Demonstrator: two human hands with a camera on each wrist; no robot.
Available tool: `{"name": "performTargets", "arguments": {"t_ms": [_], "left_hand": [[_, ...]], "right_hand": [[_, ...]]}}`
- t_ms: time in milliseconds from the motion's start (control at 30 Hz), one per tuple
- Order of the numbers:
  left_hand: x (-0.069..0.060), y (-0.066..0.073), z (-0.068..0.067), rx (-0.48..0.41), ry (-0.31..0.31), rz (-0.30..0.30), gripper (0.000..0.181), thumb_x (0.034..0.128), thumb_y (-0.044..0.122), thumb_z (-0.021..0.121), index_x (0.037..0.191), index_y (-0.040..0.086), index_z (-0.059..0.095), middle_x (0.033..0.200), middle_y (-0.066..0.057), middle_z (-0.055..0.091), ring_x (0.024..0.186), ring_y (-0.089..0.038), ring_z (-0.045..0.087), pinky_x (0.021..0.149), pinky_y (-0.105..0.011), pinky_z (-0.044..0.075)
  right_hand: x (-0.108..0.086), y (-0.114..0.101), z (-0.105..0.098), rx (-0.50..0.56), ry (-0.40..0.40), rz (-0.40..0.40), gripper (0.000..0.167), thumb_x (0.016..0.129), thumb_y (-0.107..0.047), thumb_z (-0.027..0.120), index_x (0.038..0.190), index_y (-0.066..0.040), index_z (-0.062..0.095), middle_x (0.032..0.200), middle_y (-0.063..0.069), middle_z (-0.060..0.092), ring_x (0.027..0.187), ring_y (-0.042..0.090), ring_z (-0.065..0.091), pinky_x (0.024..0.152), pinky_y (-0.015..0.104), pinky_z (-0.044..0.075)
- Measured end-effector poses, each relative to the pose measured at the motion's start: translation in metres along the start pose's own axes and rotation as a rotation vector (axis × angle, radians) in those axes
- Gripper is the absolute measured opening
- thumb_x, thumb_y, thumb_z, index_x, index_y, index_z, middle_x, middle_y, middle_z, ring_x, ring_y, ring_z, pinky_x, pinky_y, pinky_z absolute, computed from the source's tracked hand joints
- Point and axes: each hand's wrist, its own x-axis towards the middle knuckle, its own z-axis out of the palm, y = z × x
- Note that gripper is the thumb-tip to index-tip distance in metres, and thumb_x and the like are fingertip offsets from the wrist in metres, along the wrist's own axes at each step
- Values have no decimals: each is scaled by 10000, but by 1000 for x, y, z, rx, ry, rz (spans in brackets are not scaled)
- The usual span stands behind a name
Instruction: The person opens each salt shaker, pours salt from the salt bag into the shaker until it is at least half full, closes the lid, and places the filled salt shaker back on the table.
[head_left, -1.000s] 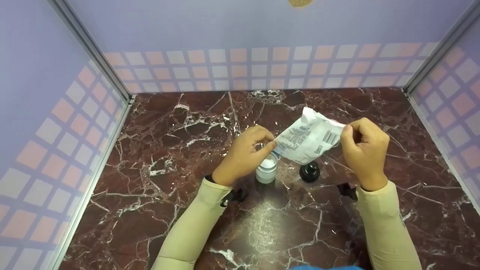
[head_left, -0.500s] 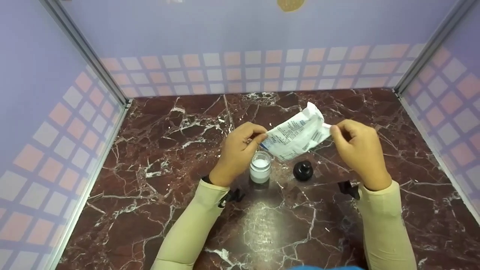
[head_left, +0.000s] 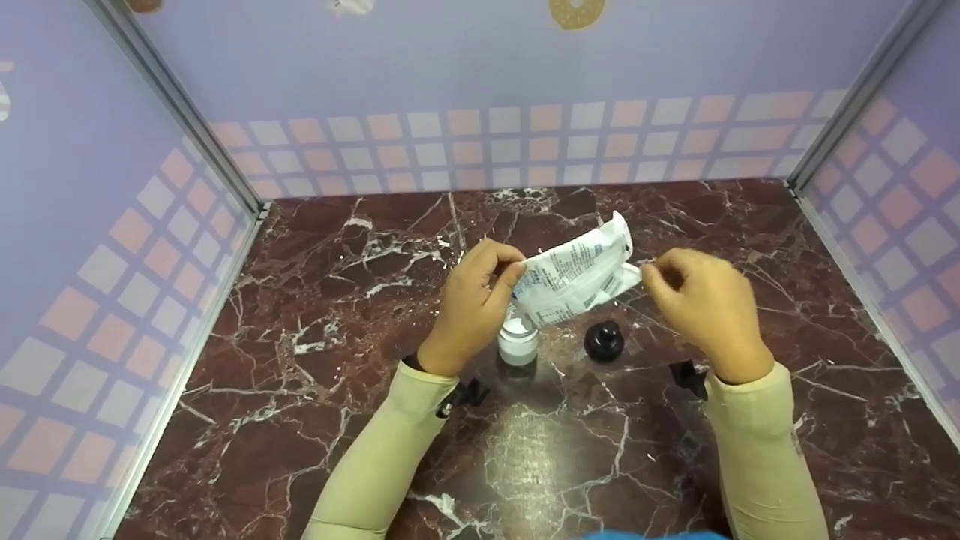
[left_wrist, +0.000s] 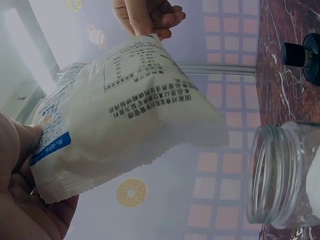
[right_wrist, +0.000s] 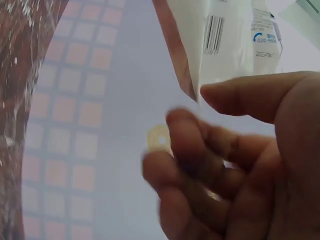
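Note:
A white printed plastic pouch [head_left: 570, 274] with a barcode and a blue patch is held tilted between both hands. My left hand [head_left: 469, 307] pinches its left end, and my right hand [head_left: 705, 304] pinches its right corner between thumb and forefinger. In the right wrist view the other fingers [right_wrist: 175, 200] are curled and blurred. Just below the pouch's left end stands an open glass jar [head_left: 518, 349] with white contents. In the left wrist view the jar's threaded mouth [left_wrist: 265, 175] shows, apart from the pouch [left_wrist: 130, 115]. Whether anything is inside the pouch cannot be seen.
A black rounded piece with a narrower knob [head_left: 604, 341] stands on the marbled table [head_left: 360, 450], right of the jar. White specks lie scattered left of and behind the jar. Purple panels with checked bands [head_left: 510, 142] wall in the back and sides.
The right hand has moved left toward the left hand, and the pouch has folded more between them. The jar's mouth was briefly more visible half a second ago. The head view has shifted slightly.

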Motion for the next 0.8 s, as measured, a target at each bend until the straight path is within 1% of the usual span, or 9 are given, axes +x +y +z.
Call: {"name": "performTargets", "arguments": {"t_ms": [100, 167, 233, 333, 400, 500, 600, 700, 800], "left_hand": [[-3, 1, 0, 33, -20, 17, 137, 1035, 164, 623, 976, 47, 661, 898, -39, 622, 821, -146, 565, 746, -284, 503], [-4, 3, 0, 48, -50, 30, 142, 1040, 169, 615, 980, 48, 659, 892, -35, 619, 814, -142, 561, 737, -279, 502], [-6, 5, 0, 75, -93, 43, 143, 1044, 174, 608, 989, 52, 660, 884, -27, 614, 800, -133, 549, 717, -267, 495], [-8, 11, 1, 108, -177, 69, 128, 1040, 161, 609, 1001, 47, 655, 881, -21, 613, 767, -120, 538, 670, -237, 491], [-7, 16, 4, 131, -240, 92, 117, 1035, 157, 615, 1012, 51, 658, 888, -17, 621, 752, -114, 538, 653, -221, 489], [-8, 22, 7, 166, -319, 130, 106, 1030, 164, 626, 1016, 69, 669, 905, -3, 644, 754, -106, 554, 687, -217, 498], [-11, 25, 8, 205, -358, 166, 104, 1025, 182, 636, 1011, 90, 682, 903, 13, 660, 771, -108, 571, 735, -236, 504], [-15, 28, 8, 230, -377, 188, 109, 1022, 198, 644, 1002, 101, 689, 898, 20, 670, 787, -114, 587, 771, -264, 512], [-18, 29, 8, 244, -391, 200, 109, 1016, 202, 653, 991, 107, 699, 896, 28, 679, 800, -116, 596, 797, -281, 515]], "right_hand": [[-1, -8, -1, 40, 203, -7, 184, 973, -172, 667, 879, -27, 731, 791, 114, 699, 652, 252, 592, 620, 364, 455], [-1, -16, -2, 124, 318, -68, 146, 950, -106, 661, 881, 9, 720, 807, 140, 676, 708, 268, 583, 685, 319, 440], [-3, -25, 0, 215, 368, -168, 107, 929, -59, 664, 907, 30, 719, 848, 160, 664, 780, 286, 576, 761, 290, 427], [-7, -36, 3, 271, 309, -330, 141, 917, -57, 691, 1016, 33, 734, 945, 182, 663, 877, 310, 575, 850, 295, 431], [-10, -40, 5, 255, 244, -413, 199, 917, -81, 710, 1089, 13, 740, 1004, 178, 670, 921, 322, 584, 876, 347, 442], [-12, -43, 5, 210, 163, -500, 221, 908, -121, 738, 1102, -17, 755, 1023, 145, 688, 927, 316, 597, 873, 425, 449], [-12, -44, 6, 181, 86, -569, 160, 906, -154, 756, 1026, -49, 772, 976, 88, 704, 891, 273, 607, 842, 429, 468], [-13, -45, 8, 168, 4, -628, 110, 906, -165, 769, 973, -79, 775, 922, 34, 702, 826, 215, 589, 791, 388, 486], [-15, -45, 10, 153, -41, -654, 82, 896, -154, 787, 951, -94, 776, 885, -3, 682, 764, 179, 549, 740, 354, 478]]}}
